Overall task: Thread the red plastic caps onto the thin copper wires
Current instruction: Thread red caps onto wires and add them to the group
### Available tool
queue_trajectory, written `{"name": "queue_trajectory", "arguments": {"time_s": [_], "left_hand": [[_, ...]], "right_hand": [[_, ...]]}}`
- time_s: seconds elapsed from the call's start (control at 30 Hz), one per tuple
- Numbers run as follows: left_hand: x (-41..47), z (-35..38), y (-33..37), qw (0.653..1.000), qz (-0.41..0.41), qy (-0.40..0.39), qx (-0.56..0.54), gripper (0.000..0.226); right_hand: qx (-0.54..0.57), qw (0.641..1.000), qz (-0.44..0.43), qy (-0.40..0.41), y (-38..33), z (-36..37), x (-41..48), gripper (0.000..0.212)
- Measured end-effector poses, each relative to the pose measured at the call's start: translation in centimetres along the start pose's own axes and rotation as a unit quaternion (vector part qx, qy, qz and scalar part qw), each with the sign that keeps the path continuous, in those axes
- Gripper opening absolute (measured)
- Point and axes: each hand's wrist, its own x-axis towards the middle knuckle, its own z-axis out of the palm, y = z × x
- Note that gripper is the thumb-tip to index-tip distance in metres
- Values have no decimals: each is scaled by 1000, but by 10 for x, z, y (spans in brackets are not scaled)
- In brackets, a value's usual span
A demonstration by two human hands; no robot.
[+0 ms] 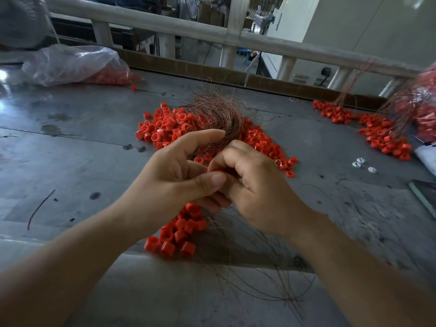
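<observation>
The person's left hand curls round the stem of a tangled bundle of thin copper wires. Its thumb presses toward the right hand, whose curled fingers pinch what looks like a small red plastic cap, only a sliver showing. Loose red caps lie heaped on the grey metal table just beyond, and a nearer cluster of caps sits under the hands. The step would likely go best with one strand isolated and held short and stiff, the cap's bore turned to face it.
</observation>
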Motion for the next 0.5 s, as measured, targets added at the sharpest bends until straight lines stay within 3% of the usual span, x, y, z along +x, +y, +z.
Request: {"name": "queue_trajectory", "arguments": {"time_s": [0.13, 0.3, 0.37, 0.5], "left_hand": [[2, -1, 1, 999, -29, 8, -41, 59], [5, -5, 3, 997, -54, 21, -57, 52], [7, -8, 3, 996, -48, 31, -68, 50], [7, -15, 6, 988, -2, 17, -152, 51]], "right_hand": [[32, 999, 7, 9, 2, 1, 0, 2], [70, 997, -1, 35, 2, 1, 0, 17], [121, 992, 31, 20, 3, -2, 0, 30], [190, 980, 63, 14, 4, -4, 0, 22]]}}
